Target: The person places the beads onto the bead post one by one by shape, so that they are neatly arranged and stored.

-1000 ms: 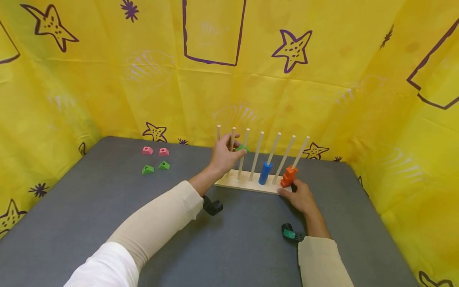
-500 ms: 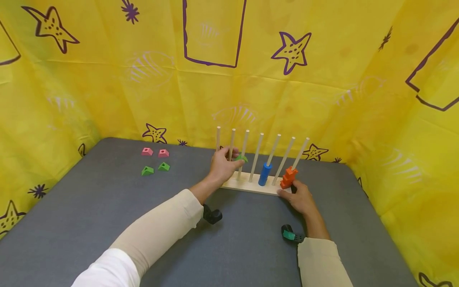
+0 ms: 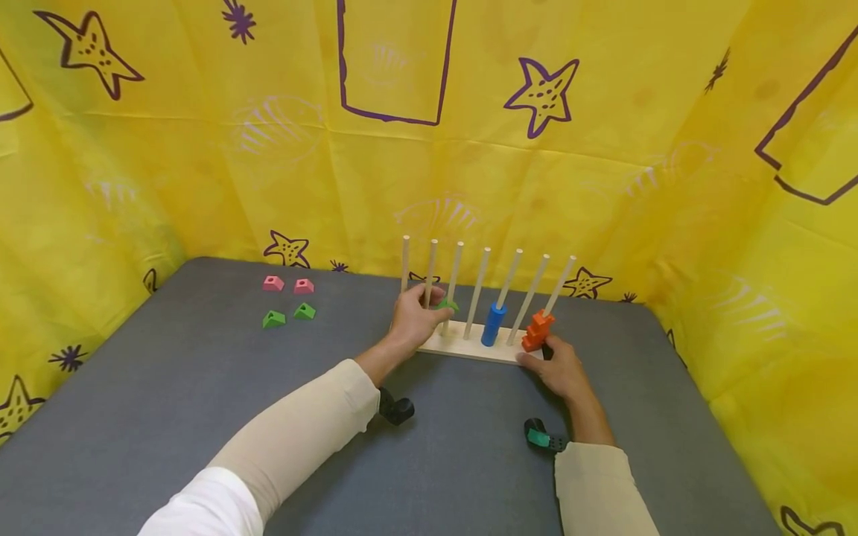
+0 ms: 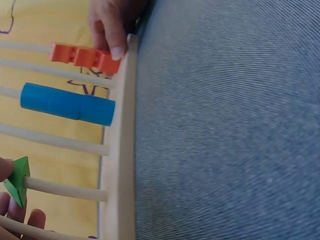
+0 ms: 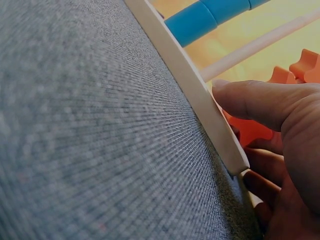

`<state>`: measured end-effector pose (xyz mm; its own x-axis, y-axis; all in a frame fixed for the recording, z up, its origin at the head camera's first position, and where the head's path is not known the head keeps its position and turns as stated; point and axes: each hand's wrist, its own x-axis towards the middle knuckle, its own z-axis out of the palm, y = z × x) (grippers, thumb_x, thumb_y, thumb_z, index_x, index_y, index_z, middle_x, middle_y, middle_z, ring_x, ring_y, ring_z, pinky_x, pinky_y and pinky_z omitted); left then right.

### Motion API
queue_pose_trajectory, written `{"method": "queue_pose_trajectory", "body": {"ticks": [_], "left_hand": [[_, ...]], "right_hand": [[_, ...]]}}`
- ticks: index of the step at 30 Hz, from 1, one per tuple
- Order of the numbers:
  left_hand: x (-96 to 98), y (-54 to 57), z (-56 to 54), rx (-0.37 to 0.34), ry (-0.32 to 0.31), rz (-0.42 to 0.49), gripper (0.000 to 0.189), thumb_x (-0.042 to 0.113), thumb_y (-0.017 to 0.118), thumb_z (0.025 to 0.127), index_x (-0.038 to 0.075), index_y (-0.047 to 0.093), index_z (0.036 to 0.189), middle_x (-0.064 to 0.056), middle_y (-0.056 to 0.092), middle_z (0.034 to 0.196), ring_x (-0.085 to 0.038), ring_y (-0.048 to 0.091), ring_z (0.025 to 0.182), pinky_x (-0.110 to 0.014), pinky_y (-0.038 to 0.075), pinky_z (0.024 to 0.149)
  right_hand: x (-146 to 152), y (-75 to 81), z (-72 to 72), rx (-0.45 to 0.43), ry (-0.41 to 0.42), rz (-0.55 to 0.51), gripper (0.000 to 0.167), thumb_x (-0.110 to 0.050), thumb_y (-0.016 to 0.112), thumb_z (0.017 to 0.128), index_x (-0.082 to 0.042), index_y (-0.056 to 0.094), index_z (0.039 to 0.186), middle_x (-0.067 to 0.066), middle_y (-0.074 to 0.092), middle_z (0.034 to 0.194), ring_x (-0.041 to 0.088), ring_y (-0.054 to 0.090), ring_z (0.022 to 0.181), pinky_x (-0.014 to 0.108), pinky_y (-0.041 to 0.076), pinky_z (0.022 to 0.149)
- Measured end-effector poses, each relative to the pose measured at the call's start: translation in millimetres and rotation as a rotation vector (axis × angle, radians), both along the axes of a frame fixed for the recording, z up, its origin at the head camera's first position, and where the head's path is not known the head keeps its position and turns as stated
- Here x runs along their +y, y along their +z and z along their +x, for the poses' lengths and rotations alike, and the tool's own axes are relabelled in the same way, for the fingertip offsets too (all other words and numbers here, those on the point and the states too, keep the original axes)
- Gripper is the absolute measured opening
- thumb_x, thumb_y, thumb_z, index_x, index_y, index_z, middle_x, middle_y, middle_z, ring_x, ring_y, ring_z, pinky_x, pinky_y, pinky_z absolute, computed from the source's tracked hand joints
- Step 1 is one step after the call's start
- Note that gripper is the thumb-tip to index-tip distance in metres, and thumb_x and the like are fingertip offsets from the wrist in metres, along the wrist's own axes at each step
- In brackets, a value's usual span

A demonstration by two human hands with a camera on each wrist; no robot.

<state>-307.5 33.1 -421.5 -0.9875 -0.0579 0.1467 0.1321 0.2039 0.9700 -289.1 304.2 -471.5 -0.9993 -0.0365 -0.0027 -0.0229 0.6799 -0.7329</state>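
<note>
A wooden peg board (image 3: 462, 344) with a row of upright pegs stands on the table. My left hand (image 3: 417, 318) pinches a green triangular block (image 4: 18, 181), which is threaded on a peg partway up, above the base. At the board's right end my right hand (image 3: 561, 368) grips the base, its thumb (image 5: 250, 100) on top and its other fingers around the end. Next to that hand, orange star-shaped blocks (image 3: 538, 330) are stacked on the rightmost peg. Blue cylinders (image 3: 494, 324) fill the lower part of another peg.
To the left on the grey table (image 3: 201, 387) lie two green triangular blocks, one (image 3: 273, 319) beside the other (image 3: 304, 311). Behind them are two pink blocks, one (image 3: 272, 283) left of the other (image 3: 304, 286). A yellow patterned cloth (image 3: 375, 186) hangs behind and at both sides.
My left hand has slid the green triangular block down its peg, closer to the base. The right hand has stayed at the board's right end.
</note>
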Motion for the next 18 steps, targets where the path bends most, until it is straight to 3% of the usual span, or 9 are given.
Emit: {"method": "queue_pose_trajectory", "body": {"ticks": [11,18], "left_hand": [[-0.8,-19.4,-2.7,-0.015,0.000,-0.042,0.030,0.000,0.077,0.077,-0.001,0.064,0.104,-0.017,0.063,0.102,-0.028,0.059,0.095,-0.036,0.048,0.083],[-2.5,-27.0,-2.4,-0.036,-0.033,-0.054,0.029,-0.004,0.076,0.076,-0.001,0.064,0.102,-0.014,0.062,0.096,-0.027,0.058,0.091,-0.035,0.049,0.078]], "right_hand": [[-1,0.6,-2.3,-0.007,-0.003,-0.023,0.061,-0.028,0.073,0.088,0.006,0.048,0.133,0.028,0.049,0.133,0.045,0.046,0.119,0.060,0.030,0.102],[0,0.9,-1.0,0.001,0.002,0.005,0.058,-0.029,0.072,0.088,0.005,0.050,0.130,0.029,0.048,0.134,0.045,0.045,0.120,0.060,0.029,0.102]]}}
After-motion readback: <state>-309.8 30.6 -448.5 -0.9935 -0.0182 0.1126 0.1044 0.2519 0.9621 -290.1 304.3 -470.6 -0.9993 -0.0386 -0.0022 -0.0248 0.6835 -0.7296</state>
